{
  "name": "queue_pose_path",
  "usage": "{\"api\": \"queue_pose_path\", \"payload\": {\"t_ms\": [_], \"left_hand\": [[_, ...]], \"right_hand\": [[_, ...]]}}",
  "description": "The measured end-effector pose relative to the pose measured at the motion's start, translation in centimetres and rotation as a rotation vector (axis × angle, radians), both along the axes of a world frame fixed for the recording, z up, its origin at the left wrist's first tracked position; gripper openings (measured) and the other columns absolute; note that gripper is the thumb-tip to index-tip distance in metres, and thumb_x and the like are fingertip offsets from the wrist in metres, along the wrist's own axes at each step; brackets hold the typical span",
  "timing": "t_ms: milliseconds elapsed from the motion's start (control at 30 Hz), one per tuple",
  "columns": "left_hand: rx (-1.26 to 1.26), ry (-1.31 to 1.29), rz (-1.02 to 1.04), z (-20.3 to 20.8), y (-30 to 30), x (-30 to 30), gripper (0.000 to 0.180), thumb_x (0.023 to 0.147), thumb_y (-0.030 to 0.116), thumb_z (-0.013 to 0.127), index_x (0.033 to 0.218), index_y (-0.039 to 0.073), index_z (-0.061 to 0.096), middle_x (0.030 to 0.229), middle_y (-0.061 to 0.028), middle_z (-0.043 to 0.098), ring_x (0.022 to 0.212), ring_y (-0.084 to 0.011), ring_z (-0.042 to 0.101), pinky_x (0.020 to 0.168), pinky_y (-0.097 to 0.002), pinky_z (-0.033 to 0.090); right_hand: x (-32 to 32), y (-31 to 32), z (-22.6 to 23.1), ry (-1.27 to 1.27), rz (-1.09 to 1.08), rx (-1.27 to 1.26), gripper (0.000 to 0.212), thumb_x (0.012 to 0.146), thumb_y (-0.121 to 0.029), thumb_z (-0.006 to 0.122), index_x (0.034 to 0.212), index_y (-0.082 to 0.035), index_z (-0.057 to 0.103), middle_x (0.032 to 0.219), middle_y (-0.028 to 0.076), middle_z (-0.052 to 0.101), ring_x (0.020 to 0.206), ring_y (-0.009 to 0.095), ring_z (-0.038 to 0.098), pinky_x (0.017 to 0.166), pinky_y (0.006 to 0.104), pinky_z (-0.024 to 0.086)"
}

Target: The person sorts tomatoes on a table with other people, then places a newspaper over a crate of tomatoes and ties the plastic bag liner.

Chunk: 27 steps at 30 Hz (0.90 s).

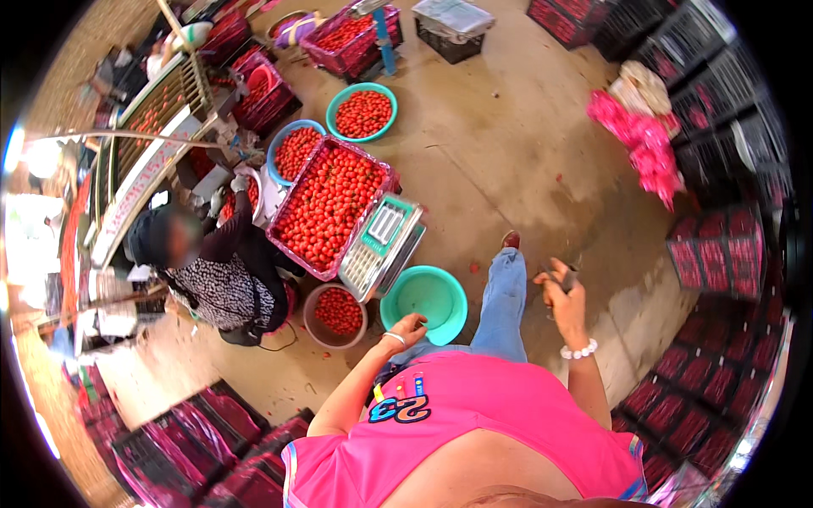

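Apparently, this is a pause between handling steps in sorting or weighing cherry tomatoes (pixel 332 207), since neither of the wearer's hands is on the fruit. The turquoise basin (pixel 434 303) sits on the floor (pixel 474 173), just beside the jeans-clad leg (pixel 506 296) and next to the weighing scale (pixel 366 256), with no tomatoes showing inside it; the filled, plastic-lined crate (pixel 391 179) is on the scale's far side. If the basin is what's wanted, the next move would call for a firm hold on its rim, and probably for the right hand to be freed first. The left hand (pixel 406 330) hangs over the basin's near-left edge, forearm reaching forward from the lower edge of the view, fingers loosely bent and apparently holding nothing; whether it touches the rim I can't tell. The right hand (pixel 561 292) is out to the side, well apart from the basin, elbow bent and forearm raised, fingers curled round what looks like a small dark object (pixel 571 278), too unclear to identify. A co-worker (pixel 227 284) sits to the left, gloved hands near other tomatoes.
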<state>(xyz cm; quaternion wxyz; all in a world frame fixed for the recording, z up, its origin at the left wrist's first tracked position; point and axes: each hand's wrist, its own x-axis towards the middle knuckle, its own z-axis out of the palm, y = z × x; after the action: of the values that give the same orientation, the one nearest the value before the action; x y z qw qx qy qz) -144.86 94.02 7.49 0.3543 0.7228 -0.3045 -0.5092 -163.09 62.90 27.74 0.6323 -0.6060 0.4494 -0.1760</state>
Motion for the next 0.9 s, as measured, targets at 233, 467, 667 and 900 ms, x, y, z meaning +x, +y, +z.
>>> {"api": "queue_pose_path", "payload": {"t_ms": [233, 467, 667, 900], "left_hand": [[0.105, 0.499, 0.577, 2.6, -24.2, -0.3, 0.035, 0.093, 0.026, 0.057, 0.122, 0.006, 0.054, 0.107, -0.0089, 0.065, 0.095, -0.0161, 0.062, 0.080, -0.0299, 0.050], [-0.115, 1.162, 1.278, 5.5, -46.5, 12.3, 0.045, 0.094, 0.048, 0.049, 0.119, 0.012, 0.056, 0.107, -0.0076, 0.063, 0.094, -0.0228, 0.062, 0.075, -0.0354, 0.050], [-0.489, 1.513, 1.518, 4.7, -55.6, 16.7, 0.019, 0.087, 0.029, 0.053, 0.076, 0.014, 0.050, 0.064, 0.0030, 0.045, 0.062, -0.0138, 0.050, 0.053, -0.0294, 0.034], [-0.435, 1.440, 1.805, 7.6, -65.7, 26.2, 0.018, 0.079, 0.015, 0.049, 0.066, 0.016, 0.037, 0.060, 0.0041, 0.037, 0.054, -0.0103, 0.043, 0.051, -0.0291, 0.029]], "right_hand": [[11.0, -18.4, 0.3, 0.031, 0.492, 0.325, 0.041, 0.087, -0.002, 0.049, 0.126, 0.007, 0.049, 0.092, 0.009, 0.066, 0.056, 0.007, 0.047, 0.052, 0.0220, 0.040], [16.8, -31.8, -0.7, -0.041, 0.451, 0.711, 0.047, 0.078, 0.002, 0.048, 0.124, 0.009, 0.050, 0.096, 0.015, 0.065, 0.055, 0.008, 0.045, 0.049, 0.0236, 0.039], [24.3, -41.0, 1.1, -0.009, 0.472, 1.045, 0.044, 0.079, 0.004, 0.047, 0.123, 0.007, 0.048, 0.090, 0.014, 0.062, 0.054, 0.010, 0.043, 0.055, 0.0243, 0.039], [38.1, -53.7, 2.2, 0.169, 0.598, 1.221, 0.032, 0.077, 0.004, 0.049, 0.108, -0.001, 0.055, 0.077, 0.010, 0.055, 0.047, 0.009, 0.037, 0.055, 0.0251, 0.035]]}}
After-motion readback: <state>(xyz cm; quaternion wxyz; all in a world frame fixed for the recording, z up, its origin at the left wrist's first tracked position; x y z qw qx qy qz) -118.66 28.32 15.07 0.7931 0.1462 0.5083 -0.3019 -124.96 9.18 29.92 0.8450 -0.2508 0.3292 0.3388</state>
